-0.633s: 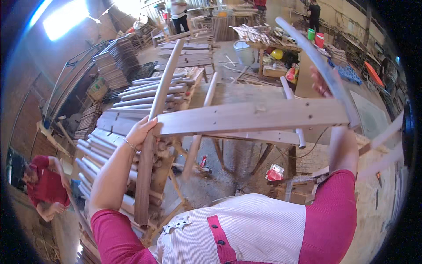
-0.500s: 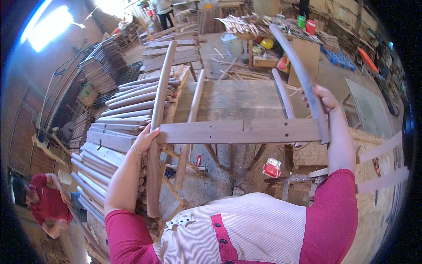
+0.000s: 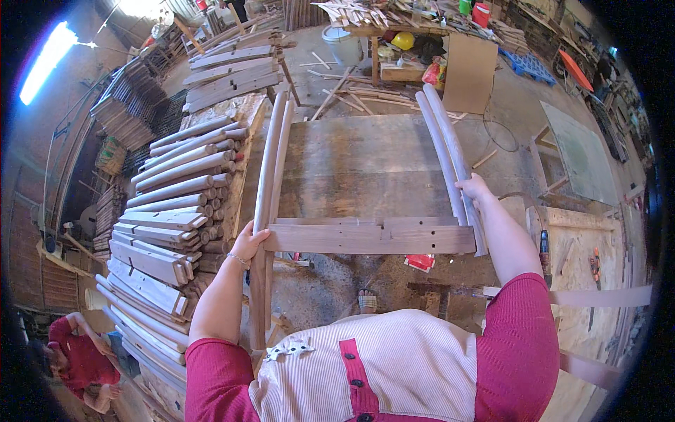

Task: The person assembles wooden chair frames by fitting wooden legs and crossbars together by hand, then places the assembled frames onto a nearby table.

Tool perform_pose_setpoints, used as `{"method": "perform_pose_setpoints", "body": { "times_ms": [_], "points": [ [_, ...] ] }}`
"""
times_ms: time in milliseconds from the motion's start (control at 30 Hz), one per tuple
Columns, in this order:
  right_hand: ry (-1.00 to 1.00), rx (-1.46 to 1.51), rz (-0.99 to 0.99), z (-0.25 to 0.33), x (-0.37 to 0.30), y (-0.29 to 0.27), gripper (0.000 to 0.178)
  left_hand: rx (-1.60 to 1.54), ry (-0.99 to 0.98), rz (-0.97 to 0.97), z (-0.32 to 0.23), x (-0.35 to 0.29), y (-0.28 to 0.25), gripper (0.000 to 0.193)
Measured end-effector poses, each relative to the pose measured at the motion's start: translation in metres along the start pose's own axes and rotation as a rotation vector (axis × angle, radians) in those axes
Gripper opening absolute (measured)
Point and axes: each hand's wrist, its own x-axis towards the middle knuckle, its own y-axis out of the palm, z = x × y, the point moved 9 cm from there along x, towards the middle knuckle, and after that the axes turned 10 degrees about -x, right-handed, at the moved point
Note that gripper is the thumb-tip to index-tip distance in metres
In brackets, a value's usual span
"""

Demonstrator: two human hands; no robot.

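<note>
A wooden frame (image 3: pixel 330 239), with two long rounded posts joined by a flat drilled crossrail, is held in both my hands. My left hand (image 3: pixel 247 243) is closed round its left post beside the rail joint. Higher up, my right hand (image 3: pixel 474 190) grips the right post. A second, similar frame (image 3: pixel 439 158) lies just beyond, its posts and rail close alongside the held one. Under the far ends of the posts is a worn wooden table (image 3: pixel 344 155). Whether the two frames touch along their length I cannot tell.
To my left, rounded wooden posts (image 3: pixel 172 184) and flat boards (image 3: pixel 151 259) are stacked. A person in red (image 3: pixel 84 355) is at the lower left. Offcuts lie beyond the table near a cardboard sheet (image 3: pixel 470 74). At right, a workbench (image 3: pixel 580 260) carries hand tools.
The held frame has come down toward the second one, and their posts now run close together. My right hand has lowered. The view has also shifted.
</note>
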Motion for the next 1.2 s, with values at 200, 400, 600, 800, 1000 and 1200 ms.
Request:
{"method": "perform_pose_setpoints", "body": {
  "times_ms": [200,400,600,800,1000,1200],
  "points": [
    [0.104,-0.618,-0.311,0.041,-0.041,-0.005,0.062,0.555,0.089,-0.214,-0.048,-0.006,0.011,0.053],
    [0.104,-0.534,-0.330,0.037,-0.050,0.004,0.069,0.867,0.280,-0.318,-0.042,-0.023,0.026,0.059],
    [-0.044,-0.459,-0.689,0.091,-0.111,-0.001,0.063,0.627,0.362,-0.160,-0.025,-0.095,0.102,0.047],
    [-0.767,0.038,-0.718,0.158,-0.217,0.122,0.038,0.541,0.195,0.309,0.050,-0.207,0.163,0.050],
    [-1.351,0.031,-0.103,0.151,-0.430,0.282,0.023,0.675,-0.022,0.053,0.111,-0.334,0.088,0.053],
    [-1.501,-0.071,0.600,0.049,-0.607,0.416,0.018,0.517,-0.092,-0.381,0.198,-0.534,0.012,0.052]
  ]
}}
